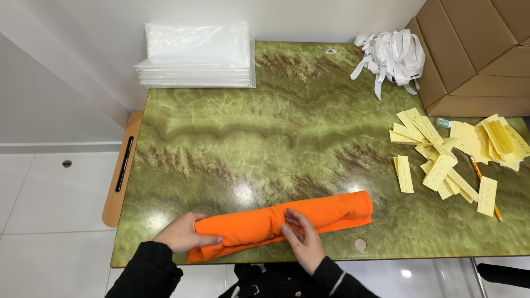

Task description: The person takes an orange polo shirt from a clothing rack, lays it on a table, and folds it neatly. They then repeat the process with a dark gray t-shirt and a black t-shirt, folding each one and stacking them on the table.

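Orange cloth roll (287,221) lying crosswise under both hands, long axis left to right; left hand (182,233) gripping its left end, right hand (302,238) pressing open-fingered mid-roll.

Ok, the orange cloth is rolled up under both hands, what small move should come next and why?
Probably slide the right hand toward the free right end of the orange cloth. The left hand already grips the left end, but a loose edge sticks out below the roll and the right end lies unheld.
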